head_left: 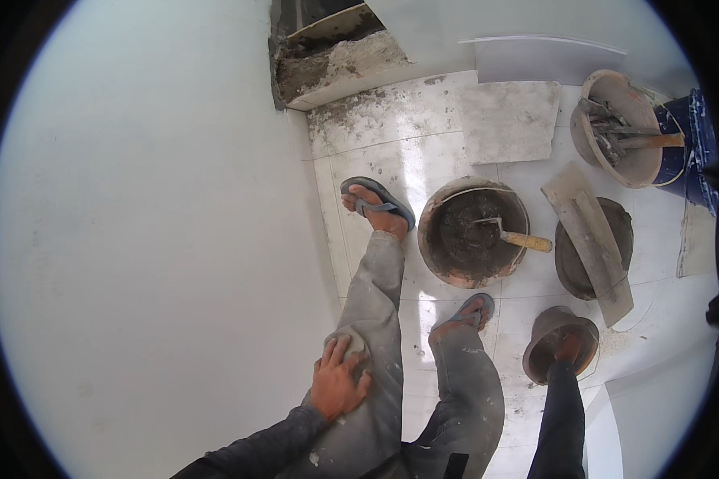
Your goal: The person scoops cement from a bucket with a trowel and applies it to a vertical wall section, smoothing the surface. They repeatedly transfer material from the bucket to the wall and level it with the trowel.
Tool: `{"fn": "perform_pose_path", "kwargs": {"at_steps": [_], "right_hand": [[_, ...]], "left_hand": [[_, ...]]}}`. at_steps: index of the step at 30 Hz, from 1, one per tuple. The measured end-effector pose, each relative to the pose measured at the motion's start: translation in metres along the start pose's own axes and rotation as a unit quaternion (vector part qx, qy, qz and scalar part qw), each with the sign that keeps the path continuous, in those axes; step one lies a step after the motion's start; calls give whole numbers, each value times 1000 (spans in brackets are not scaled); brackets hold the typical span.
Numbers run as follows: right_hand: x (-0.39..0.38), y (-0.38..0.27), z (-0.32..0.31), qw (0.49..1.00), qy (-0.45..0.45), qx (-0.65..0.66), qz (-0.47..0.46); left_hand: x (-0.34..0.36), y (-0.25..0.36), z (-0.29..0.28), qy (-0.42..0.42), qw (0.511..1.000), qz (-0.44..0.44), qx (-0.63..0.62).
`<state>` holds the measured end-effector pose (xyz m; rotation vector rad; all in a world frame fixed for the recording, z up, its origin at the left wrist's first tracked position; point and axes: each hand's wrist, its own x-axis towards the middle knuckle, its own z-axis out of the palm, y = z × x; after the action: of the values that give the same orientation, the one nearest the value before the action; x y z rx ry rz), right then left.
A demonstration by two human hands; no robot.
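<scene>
Head view: mortar in pan

Floor tiles: glossy white, speckled grey with mortar. Wall: plain white. Pan: rusty brown rim, dark grey mortar inside; trowel handle yellow-orange. Trousers: pale grey, dust-marked. Sandals: grey-blue. Sleeves: dark charcoal. Bucket: deep blue, spattered white.

Mortar pan, board and buckets crowd the tiles; left wall bare.
</scene>
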<state>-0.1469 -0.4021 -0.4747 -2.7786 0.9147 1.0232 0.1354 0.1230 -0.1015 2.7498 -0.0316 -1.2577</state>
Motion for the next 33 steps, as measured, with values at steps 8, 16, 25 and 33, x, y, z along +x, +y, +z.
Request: {"fn": "perform_pose_path", "kwargs": {"at_steps": [8,16,25,33], "right_hand": [[-117,-34,-66,798,118,533,255],[-171,-71,-139,772,232,498,320],[-186,-104,-274,833,231,466,188],[-112,-247,-411,869,233,400,-175]], "left_hand": [[3,6,-4,-2,1000,-24,-1],[4,0,2,4,999,-13,-29],[0,2,-2,10,999,-10,-45],[7,-2,-24,9,995,-20,-95]]}}
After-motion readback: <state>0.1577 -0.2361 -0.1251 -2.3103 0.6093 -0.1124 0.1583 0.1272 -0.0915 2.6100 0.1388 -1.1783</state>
